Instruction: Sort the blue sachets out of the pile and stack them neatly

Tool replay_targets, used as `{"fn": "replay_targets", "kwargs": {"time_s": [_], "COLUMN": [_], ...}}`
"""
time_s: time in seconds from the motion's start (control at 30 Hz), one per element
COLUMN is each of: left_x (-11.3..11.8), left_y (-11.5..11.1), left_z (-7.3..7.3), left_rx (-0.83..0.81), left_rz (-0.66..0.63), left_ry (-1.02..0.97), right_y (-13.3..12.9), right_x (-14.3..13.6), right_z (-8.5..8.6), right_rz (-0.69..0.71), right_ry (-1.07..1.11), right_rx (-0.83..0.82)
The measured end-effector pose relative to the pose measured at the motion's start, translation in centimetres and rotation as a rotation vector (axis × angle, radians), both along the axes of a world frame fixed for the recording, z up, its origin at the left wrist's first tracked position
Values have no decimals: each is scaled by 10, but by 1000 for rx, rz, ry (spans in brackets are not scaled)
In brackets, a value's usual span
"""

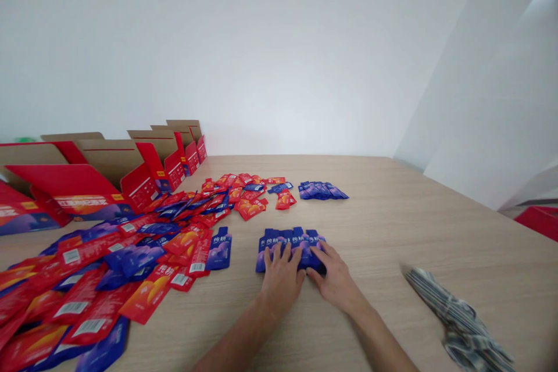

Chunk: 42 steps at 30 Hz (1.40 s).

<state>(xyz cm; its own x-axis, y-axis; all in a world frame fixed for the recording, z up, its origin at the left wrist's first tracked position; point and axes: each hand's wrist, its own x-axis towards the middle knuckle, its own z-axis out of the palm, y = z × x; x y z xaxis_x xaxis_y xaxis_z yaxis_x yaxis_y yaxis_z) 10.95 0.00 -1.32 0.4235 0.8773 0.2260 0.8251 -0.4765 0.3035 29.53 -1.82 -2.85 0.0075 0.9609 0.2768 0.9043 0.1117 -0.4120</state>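
A row of overlapping blue pouches (260,261) with purple fruit pictures and white lettering lies on the table in front of me, spouts pointing away. My left hand (281,273) rests palm down over the middle of the row, fingers spread across the pouches. At the right end, my right hand (333,276) touches the last blue pouch (313,236), its thumb and fingers apart. Parts of the pouches are hidden beneath both hands. A single blue pouch (218,249) lies face up left of the row. Farther back is another overlapped group of blue pouches (322,190).
Mixed red pouches (146,296) and blue ones spread in a loose heap over the left side. Behind them stand several open red cardboard boxes (91,203). A striped cloth bundle (457,317) lies at the right on the wooden table (392,226). White walls rise behind.
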Motion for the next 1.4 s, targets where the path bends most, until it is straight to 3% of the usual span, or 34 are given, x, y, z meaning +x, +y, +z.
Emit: {"fn": "replay_targets", "kwargs": {"time_s": [0.1, 0.23, 0.37, 0.6, 0.8, 0.97, 1.2, 1.4], "left_x": [-7, -18, -26, -39, -45, -54, -68, -71], "left_y": [6, 24, 56, 135, 200, 246, 291, 290], "left_z": [11, 24, 27, 14, -3, -10, -15, -17], "left_rx": [23, 42, 53, 49, 29, 36, -17, -49], "left_rz": [-21, 1, 35, 92, 134, 192, 235, 232], "left_ry": [-37, -52, -31, 28, 59, 63, 75, 99], "right_y": [5, 27, 65, 158, 240, 293, 331, 328], "right_x": [-2, -22, -51, -81, -102, -110, -120, -123], "right_z": [22, 53, 63, 42, 21, 10, -3, -2], "right_rz": [-1, 118, 246, 296, 235, 162, 63, 81], "right_ry": [-20, 1, 13, -114, -221, -307, -389, -418], "right_rx": [29, 38, 3, -42, -92, -148, -233, -218]}}
